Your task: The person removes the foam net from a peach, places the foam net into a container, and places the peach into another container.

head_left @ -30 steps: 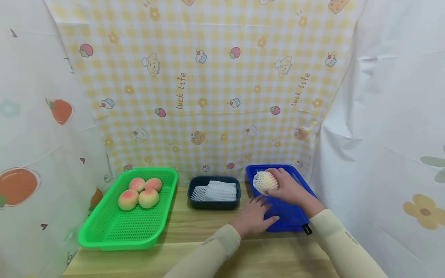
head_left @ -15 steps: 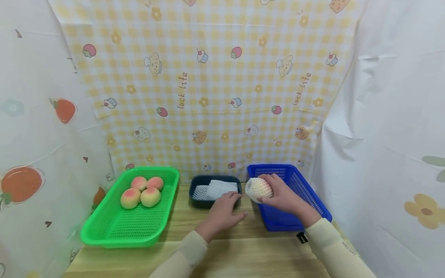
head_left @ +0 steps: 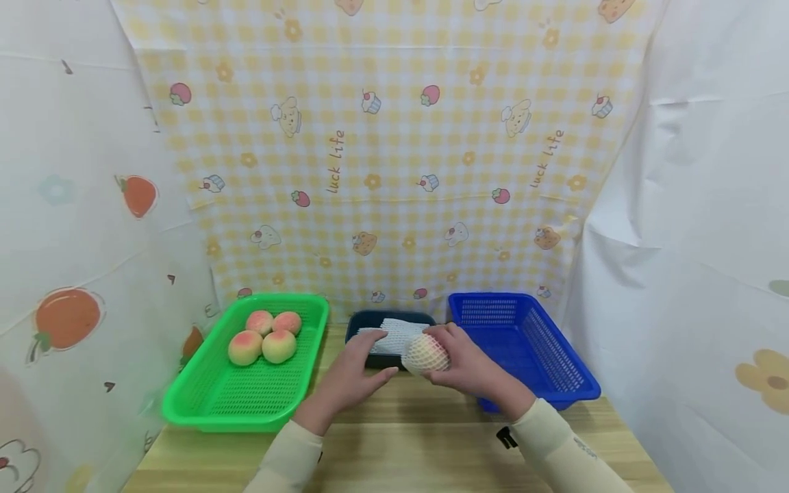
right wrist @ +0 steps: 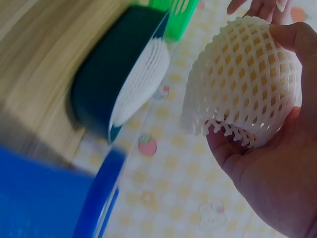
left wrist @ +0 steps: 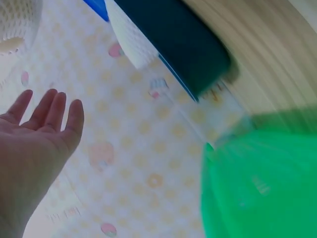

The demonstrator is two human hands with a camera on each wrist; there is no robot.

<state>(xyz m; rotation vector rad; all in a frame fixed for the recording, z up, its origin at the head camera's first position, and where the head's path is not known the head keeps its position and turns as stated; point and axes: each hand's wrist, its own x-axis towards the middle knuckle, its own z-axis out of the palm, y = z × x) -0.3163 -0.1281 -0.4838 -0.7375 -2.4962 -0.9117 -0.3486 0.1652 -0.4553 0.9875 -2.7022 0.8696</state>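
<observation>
My right hand grips a peach wrapped in a white foam net, in front of the dark box in the head view. Thumb and fingers curl round the netted fruit in the right wrist view. My left hand hovers to the left of it, fingers spread and holding nothing; its palm shows in the left wrist view. Behind both hands stands a dark teal box with white foam nets lying in it. Several bare peaches sit in the green basket at the left.
On the right stands a blue basket, with a black tag in front of it. All of these stand on a wooden table. A checked cloth hangs behind, with white printed sheets at both sides.
My right hand has carried the netted peach left, from over the blue basket to the front of the dark box. My left hand has left the blue basket and moved left.
</observation>
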